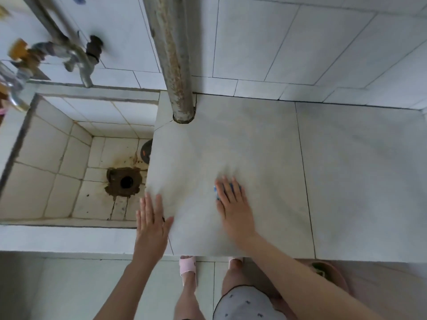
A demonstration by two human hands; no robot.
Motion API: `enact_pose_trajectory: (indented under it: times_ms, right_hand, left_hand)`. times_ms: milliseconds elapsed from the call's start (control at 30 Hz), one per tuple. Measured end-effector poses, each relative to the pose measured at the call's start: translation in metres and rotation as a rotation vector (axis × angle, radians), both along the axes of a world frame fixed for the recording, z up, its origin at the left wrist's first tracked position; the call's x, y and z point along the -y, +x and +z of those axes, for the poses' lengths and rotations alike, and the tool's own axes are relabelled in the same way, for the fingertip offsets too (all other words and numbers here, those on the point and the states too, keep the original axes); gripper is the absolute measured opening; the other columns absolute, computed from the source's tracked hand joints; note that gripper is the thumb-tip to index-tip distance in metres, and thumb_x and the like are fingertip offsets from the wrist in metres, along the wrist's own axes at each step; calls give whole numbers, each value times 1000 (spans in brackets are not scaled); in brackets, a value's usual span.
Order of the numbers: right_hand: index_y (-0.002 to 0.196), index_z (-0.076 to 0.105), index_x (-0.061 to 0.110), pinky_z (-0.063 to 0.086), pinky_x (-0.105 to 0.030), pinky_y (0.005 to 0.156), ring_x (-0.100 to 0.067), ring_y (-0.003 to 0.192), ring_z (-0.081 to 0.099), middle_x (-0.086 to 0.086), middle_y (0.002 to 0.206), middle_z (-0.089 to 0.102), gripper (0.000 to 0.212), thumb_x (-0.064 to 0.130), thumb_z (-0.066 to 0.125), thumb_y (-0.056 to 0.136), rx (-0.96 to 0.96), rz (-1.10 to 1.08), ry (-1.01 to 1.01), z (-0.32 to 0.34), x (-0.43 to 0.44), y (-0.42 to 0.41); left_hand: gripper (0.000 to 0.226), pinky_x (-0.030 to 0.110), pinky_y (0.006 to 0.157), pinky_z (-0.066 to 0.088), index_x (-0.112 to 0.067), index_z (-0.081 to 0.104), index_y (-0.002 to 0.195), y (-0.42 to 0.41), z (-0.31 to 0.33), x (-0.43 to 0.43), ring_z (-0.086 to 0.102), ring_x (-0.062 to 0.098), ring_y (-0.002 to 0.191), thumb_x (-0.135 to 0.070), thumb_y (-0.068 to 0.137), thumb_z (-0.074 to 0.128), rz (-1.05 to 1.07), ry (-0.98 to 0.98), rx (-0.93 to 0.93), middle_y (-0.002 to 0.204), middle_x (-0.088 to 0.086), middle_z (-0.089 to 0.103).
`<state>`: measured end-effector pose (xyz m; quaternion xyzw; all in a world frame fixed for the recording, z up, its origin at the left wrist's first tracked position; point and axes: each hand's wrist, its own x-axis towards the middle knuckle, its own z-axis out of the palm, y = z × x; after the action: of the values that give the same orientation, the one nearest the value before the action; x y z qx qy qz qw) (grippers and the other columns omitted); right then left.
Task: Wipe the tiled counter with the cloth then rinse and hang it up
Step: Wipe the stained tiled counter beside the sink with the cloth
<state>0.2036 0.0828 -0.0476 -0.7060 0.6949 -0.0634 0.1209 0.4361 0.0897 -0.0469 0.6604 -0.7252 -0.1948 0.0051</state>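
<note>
Nearest the pipe's (178, 65) foot, on the counter (346, 169), our left hand (151, 218) lies flat and empty at the sink-side edge; our right hand (233, 204), fingers spread, presses the blue cloth (218, 192) down. We judge wiping underway; rinsing at the sink (69, 158) and hanging remain.

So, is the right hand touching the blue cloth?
Touching. The head view shows the right hand pressed flat on the blue cloth, which peeks out under its fingers on the tiled counter.
</note>
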Motion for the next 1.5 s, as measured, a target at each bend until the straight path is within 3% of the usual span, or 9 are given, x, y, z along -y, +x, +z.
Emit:
enact_pose_trajectory:
  times_ms: [167, 333, 433, 667, 900, 1033, 1200, 1333, 1500]
  right_hand:
    - [146, 34, 20, 22, -41, 116, -23, 143, 24, -1, 153, 29, 46, 29, 28, 101, 55, 169, -37, 0, -20, 64]
    - [144, 35, 22, 19, -37, 116, -20, 142, 25, 1, 152, 33, 47, 32, 17, 102, 9, 230, 23, -3, -18, 43]
    - [145, 33, 21, 14, -35, 117, -18, 142, 22, 0, 152, 32, 48, 34, 21, 100, -1, 30, 22, -4, -23, 0]
    - [147, -3, 24, -2, -38, 119, -15, 143, -12, 0, 158, -4, 58, 45, -1, 93, -14, -489, 106, -7, -76, -122]
    - [147, -1, 19, 1, -42, 118, -23, 145, -2, -2, 156, 0, 54, 36, 6, 97, 2, -719, 62, -9, -110, -83]
    - [149, 6, 17, 8, -43, 116, -31, 143, 18, -6, 155, 17, 55, 30, 20, 98, 50, -472, 29, -7, -105, -1]
    - [149, 22, 18, 16, -42, 116, -24, 145, 14, -2, 157, 17, 50, 27, 26, 100, 135, -84, -27, -1, -87, 112]
    - [150, 20, 19, 18, -41, 116, -22, 146, 9, -1, 158, 16, 49, 30, 22, 102, 29, 199, -22, -4, -74, 138]
    - [149, 21, 20, 21, -42, 116, -23, 146, 11, 0, 157, 20, 48, 31, 21, 102, -19, 346, -5, -3, -59, 144]
  left_hand:
    - [74, 25, 114, -17, -13, 2, 151, 7, 0, -1, -22, 15, 142, -59, 93, 7, -22, 4, -46, 157, 10, -10]
    - [70, 32, 116, -12, -12, -3, 150, 7, -3, -5, -20, 15, 143, -54, 94, 8, -43, -40, -33, 157, 7, -11]
    - [68, 37, 118, -5, -10, -1, 150, 6, -2, -6, -15, 16, 145, -47, 95, 14, -42, -56, -34, 158, 7, -7]
    - [66, 32, 119, -4, -6, 5, 150, -2, -5, -9, -6, 16, 146, -44, 97, 18, -203, -71, -55, 159, 6, 1]
    - [66, 27, 118, -5, -7, 7, 150, 9, -1, -11, -4, 13, 146, -45, 97, 17, -242, -81, -70, 159, 3, 2]
    - [65, 30, 119, -2, -6, 8, 150, 23, 0, -20, -2, 15, 146, -44, 98, 18, -249, -87, -69, 159, 2, 2]
    - [66, 26, 118, -5, -9, 5, 150, 44, 0, -34, -3, 14, 146, -46, 97, 17, -179, -72, -54, 159, 0, -1]
    - [66, 29, 118, -1, -9, 8, 150, 62, -2, -38, -1, 14, 146, -48, 97, 14, -162, -78, -1, 159, 3, 5]
    - [64, 31, 119, 3, -6, 11, 150, 86, 0, -37, 7, 19, 146, -45, 98, 16, -83, -93, 29, 158, 8, 12]
